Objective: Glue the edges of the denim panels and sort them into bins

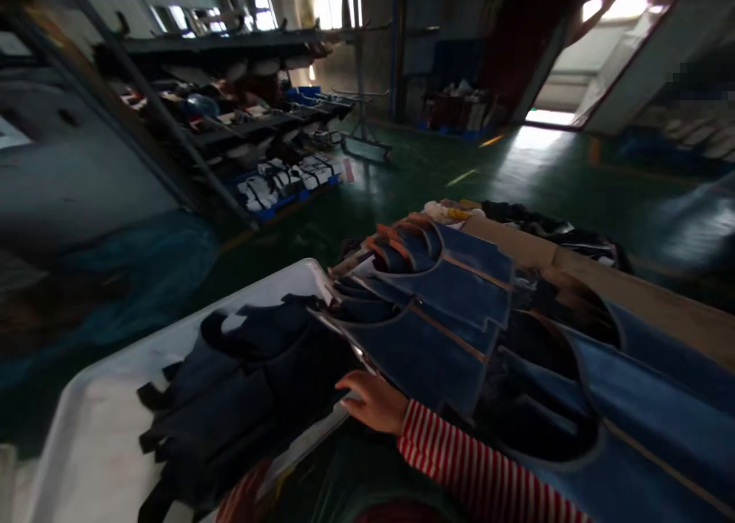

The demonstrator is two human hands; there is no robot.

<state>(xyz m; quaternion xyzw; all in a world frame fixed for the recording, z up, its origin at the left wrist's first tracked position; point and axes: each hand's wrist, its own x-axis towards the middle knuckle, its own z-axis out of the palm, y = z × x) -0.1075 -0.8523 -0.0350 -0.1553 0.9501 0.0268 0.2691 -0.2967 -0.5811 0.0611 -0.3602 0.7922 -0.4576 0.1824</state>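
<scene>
My right hand (374, 402), in a red-and-white striped sleeve, hangs by the near rim of a white tray. Thumb and forefinger stand apart, and I see nothing between them. Just beyond it lie blue, denim-like pieces (425, 347) with curved cut-outs and tan strips, stacked in overlapping layers. On the left, a pile of dark navy pieces with tabs (246, 393) lies in the white tray (86, 423). At the bottom edge, a dark, blurred shape with stripes (246, 494) looks like my left sleeve or hand; its fingers cannot be made out.
More blue pieces (643, 416) spread to the right, beside a brown cardboard edge (632, 289). Behind stands a metal rack (230, 125) with loaded shelves, and white bundles (287, 180) sit on a blue pallet. Blue plastic sheeting (143, 278) lies at left on the green floor.
</scene>
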